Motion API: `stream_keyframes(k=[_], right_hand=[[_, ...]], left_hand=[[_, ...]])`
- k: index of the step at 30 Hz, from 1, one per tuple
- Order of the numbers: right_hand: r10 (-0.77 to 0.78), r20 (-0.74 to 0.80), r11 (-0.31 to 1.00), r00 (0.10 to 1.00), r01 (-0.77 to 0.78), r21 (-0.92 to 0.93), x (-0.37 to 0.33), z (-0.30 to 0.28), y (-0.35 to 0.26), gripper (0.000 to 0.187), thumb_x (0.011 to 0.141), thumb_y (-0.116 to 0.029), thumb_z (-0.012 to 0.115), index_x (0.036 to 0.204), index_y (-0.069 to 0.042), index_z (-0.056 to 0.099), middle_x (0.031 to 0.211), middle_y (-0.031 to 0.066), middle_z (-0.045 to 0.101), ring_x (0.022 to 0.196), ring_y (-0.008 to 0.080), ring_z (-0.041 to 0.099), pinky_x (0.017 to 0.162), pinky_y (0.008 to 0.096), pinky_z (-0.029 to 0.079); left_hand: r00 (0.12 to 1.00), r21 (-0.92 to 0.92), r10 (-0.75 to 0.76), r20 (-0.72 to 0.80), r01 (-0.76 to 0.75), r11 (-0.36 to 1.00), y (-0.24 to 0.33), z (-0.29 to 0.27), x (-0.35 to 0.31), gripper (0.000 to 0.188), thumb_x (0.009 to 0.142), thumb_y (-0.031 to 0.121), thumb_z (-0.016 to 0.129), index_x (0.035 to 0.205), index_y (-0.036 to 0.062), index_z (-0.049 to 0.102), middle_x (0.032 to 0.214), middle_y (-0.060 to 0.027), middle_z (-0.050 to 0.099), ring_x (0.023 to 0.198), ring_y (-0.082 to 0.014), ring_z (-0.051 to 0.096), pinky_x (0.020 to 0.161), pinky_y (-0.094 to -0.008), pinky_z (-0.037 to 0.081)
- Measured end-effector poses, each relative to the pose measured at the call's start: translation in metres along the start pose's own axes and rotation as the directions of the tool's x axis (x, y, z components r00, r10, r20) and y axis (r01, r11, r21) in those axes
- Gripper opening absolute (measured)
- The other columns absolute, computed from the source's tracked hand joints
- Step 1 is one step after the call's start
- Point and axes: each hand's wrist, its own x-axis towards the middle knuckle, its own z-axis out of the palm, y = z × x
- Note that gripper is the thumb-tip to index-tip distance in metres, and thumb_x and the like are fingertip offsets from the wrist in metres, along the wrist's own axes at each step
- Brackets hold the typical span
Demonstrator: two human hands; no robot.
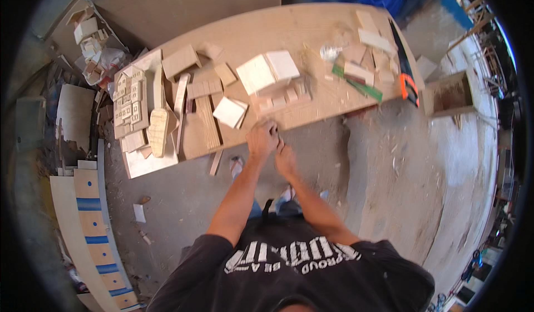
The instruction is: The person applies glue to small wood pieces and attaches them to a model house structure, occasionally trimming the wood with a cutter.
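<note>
Meeting at near table [311, 109] edge: left hand [262, 139] and right hand [286, 159] together, grip contents too small to tell; wood blocks [278, 99] just beyond.

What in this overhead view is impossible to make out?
Head view only:
- What the left hand and right hand pinch: too small, covered by fingers.
- Shiny item on the workbench: blurred.
- Person's feet: mostly hidden by the arms.
- Right rim clutter: bent by fisheye.

packages: crumpled clear plastic wrapper [330, 52] on bench, upper right of centre
labels: none visible
signs: none
screens: none
</note>
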Motion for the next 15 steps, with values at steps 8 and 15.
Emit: stream_keyframes(k=[8,15], right_hand=[[0.06,0.113,0.932,0.992,-0.096,0.349,0.005,0.002,0.049,0.064,0.105,-0.051,0.036,0.081,0.002,0.062,0.069,0.0213,0.063,0.062,0.035,0.062,0.058,0.0446,0.049],[0.113,0.234,0.599,0.966,-0.254,0.759,0.008,-0.035,0.038,0.064,0.1,-0.066,0.039,0.081,-0.006,0.053,0.058,0.0014,0.047,0.041,0.0097,0.038,0.037,0.0256,0.031]], left_hand=[[0.996,0.016,0.069,-0.063,-0.068,0.998,0.007,0.001,0.005,0.003,0.082,0.012,0.068,0.083,0.0113,0.071,0.087,-0.003,0.067,0.084,-0.0264,0.067,0.069,-0.0396,0.054],[0.995,-0.131,0.051,-0.086,-0.062,0.989,-0.012,0.0,-0.002,0.008,0.086,0.013,0.07,0.091,0.0098,0.074,0.092,-0.0046,0.07,0.082,-0.0292,0.069,0.07,-0.0378,0.055]])
